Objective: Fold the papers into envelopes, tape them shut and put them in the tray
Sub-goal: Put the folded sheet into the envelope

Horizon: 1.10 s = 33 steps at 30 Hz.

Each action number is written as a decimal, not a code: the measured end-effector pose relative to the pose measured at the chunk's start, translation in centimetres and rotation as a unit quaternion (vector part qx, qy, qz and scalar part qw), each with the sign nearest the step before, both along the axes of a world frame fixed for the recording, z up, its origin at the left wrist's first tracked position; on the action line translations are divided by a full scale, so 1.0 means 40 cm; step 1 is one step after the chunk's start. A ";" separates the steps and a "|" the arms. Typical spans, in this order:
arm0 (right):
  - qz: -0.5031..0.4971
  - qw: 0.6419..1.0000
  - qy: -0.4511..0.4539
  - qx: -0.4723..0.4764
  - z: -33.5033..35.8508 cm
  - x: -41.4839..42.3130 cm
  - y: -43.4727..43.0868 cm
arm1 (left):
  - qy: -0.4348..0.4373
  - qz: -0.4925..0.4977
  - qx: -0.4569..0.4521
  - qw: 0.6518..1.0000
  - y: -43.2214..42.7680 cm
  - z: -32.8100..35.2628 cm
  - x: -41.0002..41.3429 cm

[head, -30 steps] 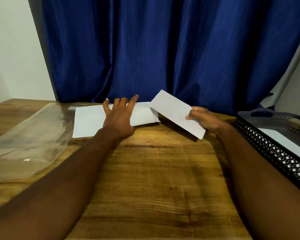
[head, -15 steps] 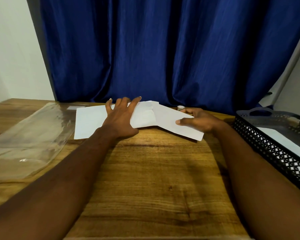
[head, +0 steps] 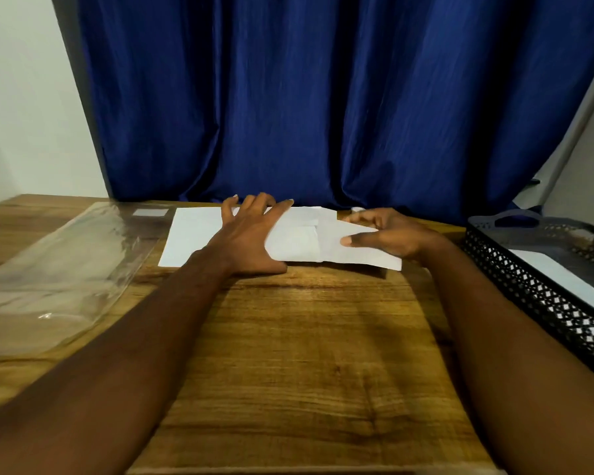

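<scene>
Across the top of the frame: blue curtain [head: 323,97], full width. Wooden bench [head: 306,354] fills the lower half. Clear plastic sleeve [head: 59,269] lies flat at mid left. Black mesh tray [head: 528,289] sits at the right edge, with a white sheet [head: 563,279] lying inside it. White paper [head: 192,234] is at frame centre on the bench's far side, its left part flat and its right part folded over, with the right end lifted slightly off the wood. Left hand [head: 251,234] presses flat on the paper's middle, fingers straight and spread. Right hand [head: 391,234] pinches the paper's right end, thumb on top, fingers curled behind. Small white object behind the right hand, can't tell what.
</scene>
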State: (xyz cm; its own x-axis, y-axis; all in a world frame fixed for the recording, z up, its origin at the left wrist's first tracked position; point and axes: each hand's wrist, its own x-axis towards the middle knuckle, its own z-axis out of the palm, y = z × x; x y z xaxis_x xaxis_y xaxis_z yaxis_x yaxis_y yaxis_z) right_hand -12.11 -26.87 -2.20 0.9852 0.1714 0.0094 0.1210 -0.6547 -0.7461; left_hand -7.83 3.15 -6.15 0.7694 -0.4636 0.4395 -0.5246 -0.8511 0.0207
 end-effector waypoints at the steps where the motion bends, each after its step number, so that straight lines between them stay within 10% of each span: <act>1: -0.015 1.000 -0.023 0.014 -0.002 0.000 0.012 | -0.001 0.000 0.001 1.000 -0.005 -0.001 -0.001; 10: -0.125 0.983 0.033 0.133 -0.037 0.040 -0.021 | -0.021 0.092 -0.008 0.996 0.009 0.002 -0.002; 16: -0.174 0.949 -0.131 0.228 -0.037 0.039 0.023 | -0.031 0.066 0.005 0.997 -0.017 -0.003 -0.012; 33: -0.152 0.964 -0.134 0.172 -0.085 0.017 0.170 | -0.001 0.084 0.020 0.996 -0.054 -0.002 -0.024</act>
State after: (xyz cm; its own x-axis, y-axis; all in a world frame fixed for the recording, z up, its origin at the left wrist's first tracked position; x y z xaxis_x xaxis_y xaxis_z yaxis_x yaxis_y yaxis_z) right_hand -11.43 -20.05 -5.59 0.9440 -0.1834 0.2744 0.1804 -0.4095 -0.8943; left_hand -8.81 1.00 -6.23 0.8363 -0.3460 0.4253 -0.3755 -0.9267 -0.0154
